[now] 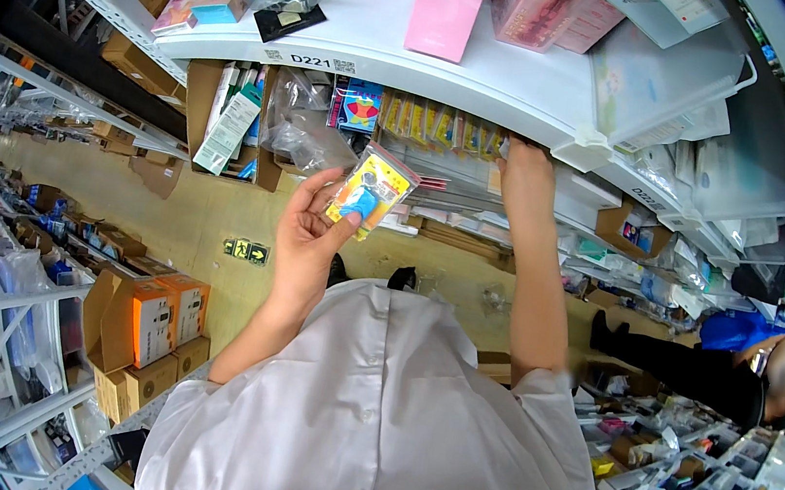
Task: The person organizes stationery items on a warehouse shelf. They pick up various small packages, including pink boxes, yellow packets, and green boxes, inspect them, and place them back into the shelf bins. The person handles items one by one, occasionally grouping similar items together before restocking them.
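- Packet (379, 183) is sitting in the left hand (308, 230), thumb and fingers gripping it, near the packet row (441, 126)
- Right hand (527, 169) is reaching to the row's right end, finger closure hidden; cannot tell
- Light pinching is probably avoiding creases
- Long axis is slanting, red-edged end pointing up-right

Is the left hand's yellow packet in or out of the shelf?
Out: the left hand pinches the yellow packet in front of the shelf.
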`<state>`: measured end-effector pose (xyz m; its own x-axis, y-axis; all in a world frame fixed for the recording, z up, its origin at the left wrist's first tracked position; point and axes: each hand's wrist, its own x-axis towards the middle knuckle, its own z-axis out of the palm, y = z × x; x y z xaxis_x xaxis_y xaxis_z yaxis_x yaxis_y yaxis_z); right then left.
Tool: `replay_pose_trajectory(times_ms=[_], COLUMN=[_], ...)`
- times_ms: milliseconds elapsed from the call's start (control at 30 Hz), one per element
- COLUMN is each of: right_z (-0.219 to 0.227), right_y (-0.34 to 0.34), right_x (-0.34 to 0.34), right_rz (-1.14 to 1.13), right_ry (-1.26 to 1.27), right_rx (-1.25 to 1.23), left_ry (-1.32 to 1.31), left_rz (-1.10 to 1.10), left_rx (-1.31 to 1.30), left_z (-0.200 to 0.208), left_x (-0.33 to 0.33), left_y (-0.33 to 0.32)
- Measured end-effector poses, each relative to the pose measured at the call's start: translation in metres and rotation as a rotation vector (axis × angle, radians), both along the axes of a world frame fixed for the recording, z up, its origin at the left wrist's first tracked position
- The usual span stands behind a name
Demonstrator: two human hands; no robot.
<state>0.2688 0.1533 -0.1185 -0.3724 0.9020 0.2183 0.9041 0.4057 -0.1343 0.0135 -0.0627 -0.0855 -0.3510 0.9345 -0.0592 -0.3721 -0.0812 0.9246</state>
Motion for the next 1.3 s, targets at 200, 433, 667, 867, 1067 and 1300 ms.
replay_pose_trajectory(times_ms=[200, 433, 667, 867, 1067, 1300], right_z=[-0.008, -0.005, 0.032, 0.063, 0.078, 0.069], right_y=[0.001, -0.010, -0.064, -0.125, -0.154, -0.165], right_x=[0.001, 0.002, 0.009, 0.013, -0.007, -0.018], right_rz=[0.011, -0.016, -0.080, -0.088, 0.025, 0.155], right_ry=[0.017, 0.079, 0.649, 1.260, 1.316, 1.631], right_rx=[0.054, 0.037, 0.017, -0.374, -0.505, -0.684], left_ry=[-0.086, -0.049, -0.282, -0.183, 0.323, 1.218], left_rz=[-0.022, -0.105, -0.263, -0.291, -0.173, -0.036], left_rx=[-0.019, -0.022, 0.008, -0.020, 0.119, 0.798], left_z=[0.009, 0.013, 0.030, 0.025, 0.018, 0.031], left_x=[0.004, 0.006, 0.009, 0.025, 0.038, 0.035], left_y=[0.003, 0.009, 0.013, 0.026, 0.031, 0.040])
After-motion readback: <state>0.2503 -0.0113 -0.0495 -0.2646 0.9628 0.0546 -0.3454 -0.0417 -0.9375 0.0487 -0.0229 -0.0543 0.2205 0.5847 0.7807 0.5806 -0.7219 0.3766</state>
